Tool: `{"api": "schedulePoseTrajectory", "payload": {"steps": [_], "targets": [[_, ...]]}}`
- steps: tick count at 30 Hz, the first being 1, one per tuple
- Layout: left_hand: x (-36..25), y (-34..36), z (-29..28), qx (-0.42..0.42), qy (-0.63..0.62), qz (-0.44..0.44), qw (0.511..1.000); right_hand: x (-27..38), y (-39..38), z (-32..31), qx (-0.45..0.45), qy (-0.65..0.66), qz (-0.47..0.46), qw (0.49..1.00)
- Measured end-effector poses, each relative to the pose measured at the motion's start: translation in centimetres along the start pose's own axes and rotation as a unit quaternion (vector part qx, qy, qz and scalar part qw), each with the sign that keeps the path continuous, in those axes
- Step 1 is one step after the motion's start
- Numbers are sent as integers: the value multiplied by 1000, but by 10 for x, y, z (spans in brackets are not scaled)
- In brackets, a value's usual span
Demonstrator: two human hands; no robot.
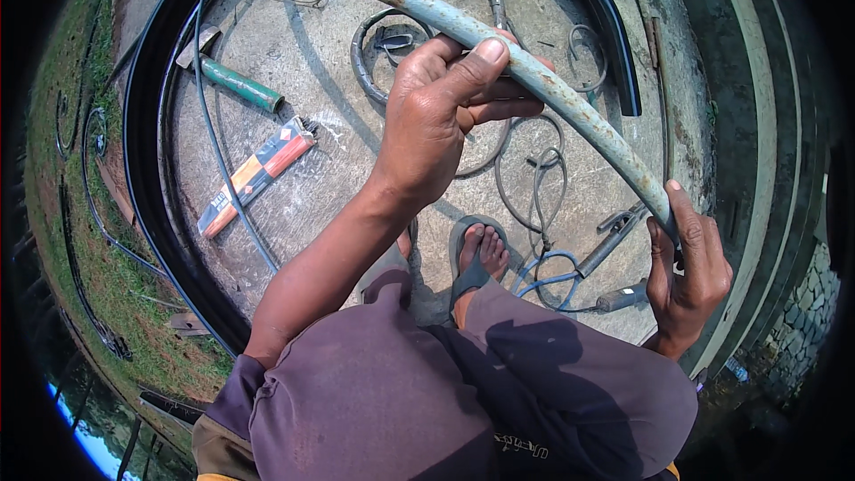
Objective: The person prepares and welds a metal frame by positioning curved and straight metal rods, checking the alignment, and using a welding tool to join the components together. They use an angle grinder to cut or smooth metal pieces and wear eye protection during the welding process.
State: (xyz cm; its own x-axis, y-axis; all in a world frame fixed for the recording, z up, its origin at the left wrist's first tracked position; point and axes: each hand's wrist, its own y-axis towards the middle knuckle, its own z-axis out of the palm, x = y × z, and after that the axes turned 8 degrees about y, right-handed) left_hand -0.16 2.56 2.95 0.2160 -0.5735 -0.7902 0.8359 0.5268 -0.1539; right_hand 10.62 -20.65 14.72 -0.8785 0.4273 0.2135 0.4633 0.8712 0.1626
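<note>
One grey, rust-flecked pipe (557, 92) is held in two hands, raised above the concrete floor (334, 191) and slanting from the upper left down to the right. The left hand (432, 120) has its fingers (508, 110) closed around the pipe's middle stretch, thumb on top; the right hand (693, 263) has its fingers (681, 207) bent in at the lower end, though how tightly they grip, I cannot tell. On the floor lie one green-handled hammer (240, 85), one orange-and-grey packet (258, 176) and one clamp-like tool (607, 248). Two sandals (468, 280) are on two feet (493, 254).
</note>
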Motion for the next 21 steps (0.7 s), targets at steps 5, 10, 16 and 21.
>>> {"api": "schedulePoseTrajectory", "payload": {"steps": [5,10,16,21], "targets": [[-2,0,0,7,-7,1,1000,1,1,0,-13,-1,-15,1000],[0,-1,-2,5,-1,2,1000,0,-1,3,-10,1,-13,1000],[-1,-1,-1,10,-9,-3,1000,-1,-2,5,-9,0,-7,1000],[1,-2,7,19,-3,-14,1000,-2,-4,6,-2,7,1,1000]]}}
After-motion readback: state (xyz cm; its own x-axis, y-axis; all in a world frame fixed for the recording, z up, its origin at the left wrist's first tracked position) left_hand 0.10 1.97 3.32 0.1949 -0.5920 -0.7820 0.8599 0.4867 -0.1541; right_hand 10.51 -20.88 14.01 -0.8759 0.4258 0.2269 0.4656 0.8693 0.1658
